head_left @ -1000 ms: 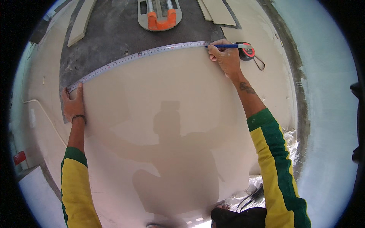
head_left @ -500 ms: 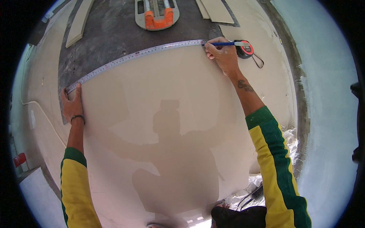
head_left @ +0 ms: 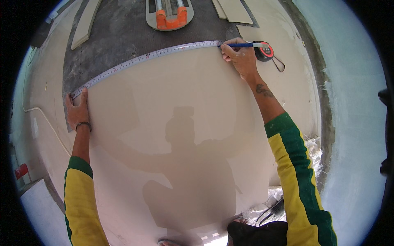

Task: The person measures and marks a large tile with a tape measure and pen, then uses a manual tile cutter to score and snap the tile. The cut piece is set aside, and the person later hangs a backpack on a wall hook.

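A large beige tile lies flat, with a pale steel tape stretched along its far edge. My left hand holds the tape's left end at the tile's far left corner, thumb on the strip and fingers bent at the edge. Near the other end, my right hand is closed on a blue pen or pencil with a light end, its tip at the tape. Just right of that hand lies the black and red tape case with a wrist strap, partly behind the pen.
A grey and orange tile cutter and tile strips lie on a dark mat. A white cable runs at left. Crumpled plastic and a black tool sit at lower right, beside a pale blue wall.
My hands, the tape and the surroundings appear a little higher in the picture. Both hands keep their places on the tile, and their grip looks the same.
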A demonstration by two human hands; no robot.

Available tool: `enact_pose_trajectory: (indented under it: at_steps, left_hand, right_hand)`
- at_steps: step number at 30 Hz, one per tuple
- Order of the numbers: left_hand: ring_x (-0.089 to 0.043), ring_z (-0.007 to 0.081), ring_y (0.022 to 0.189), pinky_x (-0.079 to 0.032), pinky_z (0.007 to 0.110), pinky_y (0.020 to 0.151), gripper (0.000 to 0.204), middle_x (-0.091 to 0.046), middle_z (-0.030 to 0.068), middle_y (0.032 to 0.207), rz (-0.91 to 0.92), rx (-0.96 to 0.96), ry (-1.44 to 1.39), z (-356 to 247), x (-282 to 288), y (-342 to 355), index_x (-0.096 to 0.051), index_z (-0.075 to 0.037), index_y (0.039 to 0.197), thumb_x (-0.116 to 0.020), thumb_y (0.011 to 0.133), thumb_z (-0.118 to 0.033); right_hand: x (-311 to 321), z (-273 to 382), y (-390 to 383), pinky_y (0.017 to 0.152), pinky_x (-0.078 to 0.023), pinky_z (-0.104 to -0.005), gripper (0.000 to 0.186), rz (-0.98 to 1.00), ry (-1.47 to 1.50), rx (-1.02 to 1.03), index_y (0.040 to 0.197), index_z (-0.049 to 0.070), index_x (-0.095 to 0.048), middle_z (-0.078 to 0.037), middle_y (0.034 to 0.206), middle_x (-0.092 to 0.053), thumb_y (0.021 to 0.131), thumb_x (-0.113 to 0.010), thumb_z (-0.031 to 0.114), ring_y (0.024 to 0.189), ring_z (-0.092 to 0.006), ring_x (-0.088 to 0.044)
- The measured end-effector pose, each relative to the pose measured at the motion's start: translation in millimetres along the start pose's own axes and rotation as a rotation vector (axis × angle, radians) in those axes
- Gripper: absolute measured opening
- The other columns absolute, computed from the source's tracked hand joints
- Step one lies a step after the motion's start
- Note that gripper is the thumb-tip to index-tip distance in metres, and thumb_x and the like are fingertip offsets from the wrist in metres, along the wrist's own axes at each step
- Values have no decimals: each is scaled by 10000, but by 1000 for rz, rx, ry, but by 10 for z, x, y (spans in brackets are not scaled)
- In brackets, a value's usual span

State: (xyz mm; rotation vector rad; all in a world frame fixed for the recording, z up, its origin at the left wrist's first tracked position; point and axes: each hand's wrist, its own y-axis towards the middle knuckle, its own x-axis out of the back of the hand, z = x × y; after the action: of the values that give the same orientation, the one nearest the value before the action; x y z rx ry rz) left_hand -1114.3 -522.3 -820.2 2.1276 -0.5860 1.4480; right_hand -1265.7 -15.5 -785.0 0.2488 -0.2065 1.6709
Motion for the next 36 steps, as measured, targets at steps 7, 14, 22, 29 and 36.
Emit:
enact_pose_trajectory:
  at_steps: [7, 14, 22, 29, 36]
  left_hand:
    - [-520, 357, 1332, -399, 497, 1104, 1054, -558, 135, 1440, 14, 22, 37, 10, 3, 7, -424, -221, 1512, -602, 694, -862]
    - [-509, 350, 1344, -395, 474, 1111, 1069, -552, 133, 1447, -15, -25, -17, 18, -7, 3, -426, -203, 1510, -597, 691, -869]
    - [-527, 354, 1325, -410, 465, 1098, 1059, -568, 135, 1430, 0, 9, 24, -14, 10, -22, -442, -204, 1500, -601, 691, -869]
    - [-544, 363, 1303, -427, 472, 1079, 1051, -588, 162, 1397, 6, 26, 8, -41, 58, -46, -446, -218, 1499, -614, 684, -862]
    - [-542, 364, 1305, -424, 477, 1081, 1050, -595, 158, 1389, -17, 13, 25, -36, 36, -32, -443, -231, 1502, -614, 681, -863]
  right_hand:
    - [1, 0, 1, 626, -521, -230, 172, -3, -5, 1, 959, -13, -669, -53, 805, -673, 904, -711, 145, 691, -101, -631]
    - [-4, 13, 9, 627, -522, -228, 171, -6, -21, -5, 952, -18, -669, -51, 796, -669, 903, -704, 142, 691, -99, -629]
    - [-21, 24, -5, 583, -522, -231, 141, -38, -17, 25, 902, -33, -653, -55, 749, -673, 880, -699, 99, 635, -96, -622]
    - [-31, 20, 14, 585, -523, -235, 152, -22, -2, -1, 922, -28, -656, -56, 757, -672, 888, -699, 113, 645, -100, -627]
    - [-33, 11, 6, 582, -532, -227, 161, -33, -37, 14, 940, -28, -662, -55, 755, -674, 904, -692, 126, 653, -92, -632]
